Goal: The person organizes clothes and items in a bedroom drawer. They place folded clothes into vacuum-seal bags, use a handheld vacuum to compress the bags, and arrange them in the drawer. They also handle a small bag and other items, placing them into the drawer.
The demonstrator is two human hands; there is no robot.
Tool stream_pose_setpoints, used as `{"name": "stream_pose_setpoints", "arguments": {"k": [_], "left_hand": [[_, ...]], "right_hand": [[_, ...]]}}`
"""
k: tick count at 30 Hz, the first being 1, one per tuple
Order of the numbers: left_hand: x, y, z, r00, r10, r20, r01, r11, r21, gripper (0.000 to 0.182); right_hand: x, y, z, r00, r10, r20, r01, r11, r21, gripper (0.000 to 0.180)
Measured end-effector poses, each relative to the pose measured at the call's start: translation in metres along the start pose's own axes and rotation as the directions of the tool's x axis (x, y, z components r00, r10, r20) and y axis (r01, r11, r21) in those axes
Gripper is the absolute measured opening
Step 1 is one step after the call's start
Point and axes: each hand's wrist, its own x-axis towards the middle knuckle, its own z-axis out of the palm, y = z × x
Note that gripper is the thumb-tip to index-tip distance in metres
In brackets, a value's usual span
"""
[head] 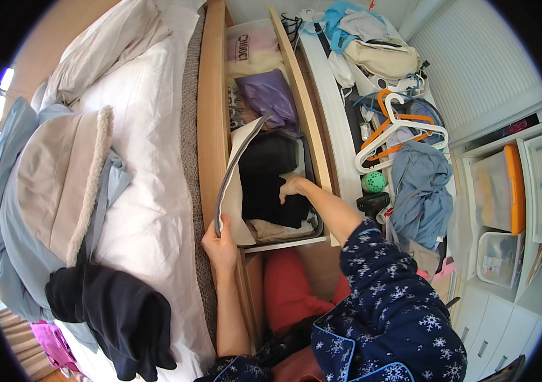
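Observation:
My left hand (220,243) grips the dark-edged lid flap (240,186) of a fabric storage box (317,229) and holds it up on the left. The box sits in the near end of a long wooden drawer (311,114). Inside it lie folded black clothes (271,191), with some beige cloth (280,231) at the near edge. My right hand (293,187) reaches in from the right and rests on the black clothes, its fingers partly spread. Whether it pinches any cloth cannot be made out. Beyond the box, a purple plastic bag (271,98) lies in the drawer.
A bed (151,191) runs along the left, bearing a fleece-edged beige garment (56,176) and a black garment (113,315). To the right, a cluttered white surface holds clothes hangers (402,129), a green ball (373,182) and blue-grey cloth (421,191). Shelves with plastic bins (495,188) stand far right.

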Motion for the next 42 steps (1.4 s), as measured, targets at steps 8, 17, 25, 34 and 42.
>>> {"name": "stream_pose_setpoints", "arguments": {"k": [8,17,25,34,42], "left_hand": [[-0.002,0.007,-0.015,1.0,-0.003,-0.024,0.005,0.997,0.078,0.033],[-0.001,-0.002,-0.009,0.996,0.086,-0.029,-0.085,0.996,0.012,0.029],[-0.012,0.027,-0.009,0.997,-0.075,-0.031,0.078,0.988,0.133,0.03],[0.003,-0.028,-0.034,0.99,0.097,-0.1,-0.09,0.993,0.074,0.028],[-0.003,0.005,-0.011,0.999,0.004,-0.052,0.0,0.998,0.064,0.026]], "right_hand": [[-0.196,-0.057,-0.068,0.892,-0.331,-0.307,0.42,0.859,0.294,0.043],[-0.408,-0.183,-0.074,-0.429,-0.532,-0.73,0.493,0.54,-0.682,0.022],[-0.336,-0.362,0.129,-0.548,-0.78,-0.301,0.46,0.02,-0.888,0.019],[-0.308,-0.234,0.019,-0.338,-0.936,0.104,0.935,-0.321,0.152,0.06],[-0.047,-0.057,-0.07,0.885,-0.325,-0.335,0.214,0.92,-0.327,0.064]]}}
